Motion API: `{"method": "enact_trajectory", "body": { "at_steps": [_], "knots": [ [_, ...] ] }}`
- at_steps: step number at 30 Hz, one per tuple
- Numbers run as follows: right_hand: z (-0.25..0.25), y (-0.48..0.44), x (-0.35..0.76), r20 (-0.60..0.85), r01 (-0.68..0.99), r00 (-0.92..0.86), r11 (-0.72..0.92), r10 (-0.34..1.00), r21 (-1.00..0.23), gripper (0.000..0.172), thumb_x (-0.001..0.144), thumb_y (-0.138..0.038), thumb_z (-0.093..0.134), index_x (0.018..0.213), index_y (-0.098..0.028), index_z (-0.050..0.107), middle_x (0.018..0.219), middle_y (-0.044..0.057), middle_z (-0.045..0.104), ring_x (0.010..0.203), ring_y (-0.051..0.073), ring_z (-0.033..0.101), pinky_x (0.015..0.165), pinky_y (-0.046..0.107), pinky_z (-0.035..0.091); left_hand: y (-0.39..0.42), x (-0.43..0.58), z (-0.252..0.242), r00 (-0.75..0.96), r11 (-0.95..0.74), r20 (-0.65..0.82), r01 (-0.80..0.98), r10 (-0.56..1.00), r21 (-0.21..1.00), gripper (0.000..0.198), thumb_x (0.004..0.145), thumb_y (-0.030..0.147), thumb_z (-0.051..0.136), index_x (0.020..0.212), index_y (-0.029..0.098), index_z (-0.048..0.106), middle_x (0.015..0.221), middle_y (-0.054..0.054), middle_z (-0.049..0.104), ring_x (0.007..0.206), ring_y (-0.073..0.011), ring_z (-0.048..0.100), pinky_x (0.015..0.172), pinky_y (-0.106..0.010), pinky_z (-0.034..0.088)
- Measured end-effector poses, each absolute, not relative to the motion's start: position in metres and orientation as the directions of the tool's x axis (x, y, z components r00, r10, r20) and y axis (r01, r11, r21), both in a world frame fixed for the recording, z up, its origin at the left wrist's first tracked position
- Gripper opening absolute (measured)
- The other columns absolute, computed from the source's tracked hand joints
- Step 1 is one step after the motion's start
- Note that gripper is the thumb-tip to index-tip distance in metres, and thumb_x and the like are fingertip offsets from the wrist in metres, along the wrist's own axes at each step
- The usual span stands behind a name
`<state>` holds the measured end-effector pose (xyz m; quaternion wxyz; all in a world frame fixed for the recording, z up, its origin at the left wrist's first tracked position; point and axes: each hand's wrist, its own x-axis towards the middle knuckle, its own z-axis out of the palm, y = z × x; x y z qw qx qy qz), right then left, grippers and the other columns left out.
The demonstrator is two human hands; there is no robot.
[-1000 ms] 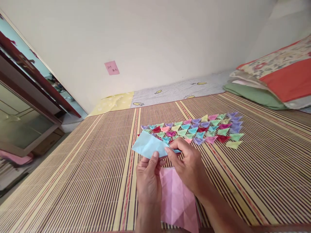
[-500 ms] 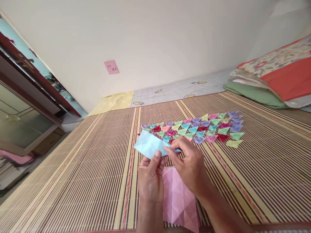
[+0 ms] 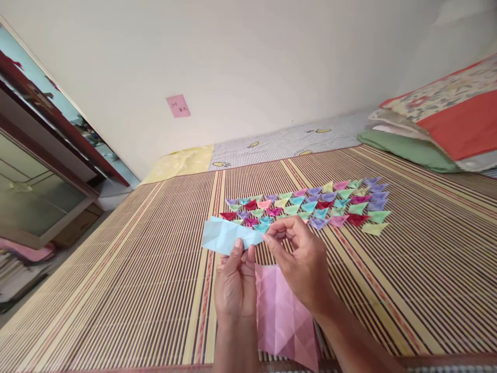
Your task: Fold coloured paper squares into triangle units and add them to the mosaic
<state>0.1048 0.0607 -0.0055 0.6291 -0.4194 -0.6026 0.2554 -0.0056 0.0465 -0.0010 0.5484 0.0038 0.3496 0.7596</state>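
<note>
A light blue sheet of paper (image 3: 221, 235), folded into a narrow shape with a pointed right end, is held up above the mat. My left hand (image 3: 235, 282) pinches its lower edge, thumb on the front. At the pointed end, the thumb and fingertips of my right hand (image 3: 297, 254) are closed on the tip. Below the hands lies a creased pink sheet of paper (image 3: 285, 316), with edges of other sheets showing under its right side. Beyond the hands, small folded paper pieces (image 3: 308, 206) in many colours lie in rows.
Everything lies on a striped bamboo mat (image 3: 155, 269). Folded bedding (image 3: 446, 129) is piled at the far right. A pink note (image 3: 178, 105) is stuck on the wall (image 3: 272, 62) behind. To the left are a glass-panelled door (image 3: 34, 191) and a doorway.
The blue paper has swung lower and to the left and now looks narrower, with its right end showing as a point. My left hand has shifted slightly left.
</note>
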Motion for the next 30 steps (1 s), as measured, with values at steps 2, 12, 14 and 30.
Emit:
{"method": "enact_trajectory", "body": {
  "at_steps": [2,12,14,30],
  "knots": [
    [-0.007,0.064,0.110,0.539,0.200,0.112,0.512,0.835,-0.835,0.004,0.092,-0.019,0.066,0.093,-0.022,0.063,0.082,0.001,0.070,0.076,0.017,0.069,0.072,0.031,0.056,0.048,-0.007,-0.004,-0.417,-0.170,-0.369,-0.821,0.831,0.545,0.025,0.091,-0.010,0.059,0.089,0.012,0.073,0.077,-0.002,0.075,0.070,-0.0106,0.075,0.070,-0.020,0.066],
    [0.003,0.067,0.123,0.410,0.174,-0.117,0.426,0.904,-0.888,0.009,0.087,-0.027,0.072,0.081,-0.020,0.071,0.078,-0.001,0.065,0.071,0.016,0.058,0.065,0.028,0.047,0.041,-0.005,-0.010,-0.176,-0.037,-0.099,-0.638,0.979,0.769,0.030,0.062,0.023,0.097,0.085,0.014,0.080,0.088,-0.009,0.083,0.083,-0.0257,0.080,0.075,-0.033,0.068],
    [0.002,0.067,0.122,0.389,0.120,-0.125,0.403,0.913,-0.907,0.020,0.088,-0.027,0.068,0.069,-0.020,0.064,0.068,-0.003,0.055,0.062,0.013,0.050,0.057,0.026,0.041,0.040,-0.003,-0.010,-0.136,-0.011,-0.091,-0.612,0.986,0.791,0.030,0.065,0.029,0.096,0.086,0.013,0.082,0.092,-0.011,0.083,0.082,-0.0260,0.080,0.072,-0.032,0.068],
    [0.000,0.071,0.126,0.340,0.067,-0.110,0.348,0.934,-0.935,0.027,0.087,-0.031,0.068,0.066,-0.020,0.056,0.063,-0.005,0.046,0.058,0.012,0.040,0.053,0.026,0.034,0.041,-0.006,-0.010,-0.208,-0.022,-0.121,-0.578,0.971,0.816,0.034,0.061,0.030,0.098,0.089,0.015,0.084,0.091,-0.010,0.083,0.081,-0.0233,0.079,0.071,-0.030,0.067]
  ]
}}
